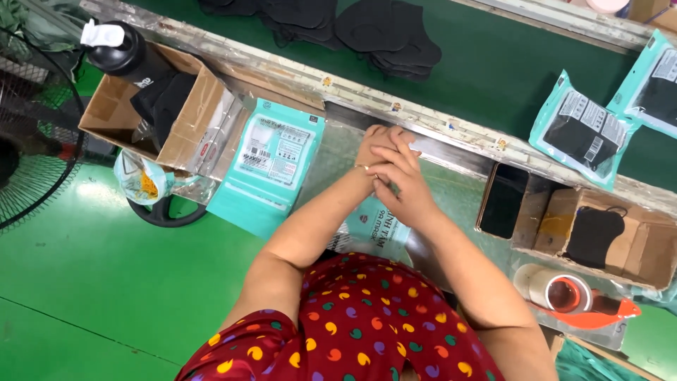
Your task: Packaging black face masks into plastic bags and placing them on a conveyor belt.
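My left hand (374, 144) and my right hand (402, 185) lie crossed over each other on a teal and white flat pouch (370, 229) on the steel worktop (328, 159). The right hand rests on top of the left, fingers pressed down flat on the pouch's upper end. A stack of the same teal pouches (271, 159) lies just to the left of my hands. Black face masks (388, 32) sit in piles on the green conveyor belt (493, 70) beyond the worktop's metal rail.
A cardboard box (190, 113) with black masks and a black bottle (123, 49) stands at the left. Filled pouches (582, 130) lie on the belt at right. A phone (503, 201), a box with a mask (596, 236) and a tape dispenser (564, 293) sit at right. A fan (32, 134) stands far left.
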